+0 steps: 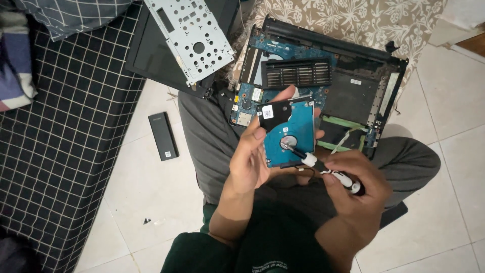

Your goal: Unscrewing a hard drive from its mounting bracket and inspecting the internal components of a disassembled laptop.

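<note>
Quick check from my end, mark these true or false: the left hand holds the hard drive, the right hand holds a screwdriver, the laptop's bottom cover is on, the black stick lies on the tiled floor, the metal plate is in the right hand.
1. The left hand holds the hard drive. True.
2. The right hand holds a screwdriver with its tip on the drive. True.
3. The laptop has its bottom cover on. False: it lies open, with the blue circuit board showing.
4. The black stick lies on the tiled floor. True.
5. The metal plate is in the right hand. False: no hand touches it; it rests up by the dark panel.
</note>
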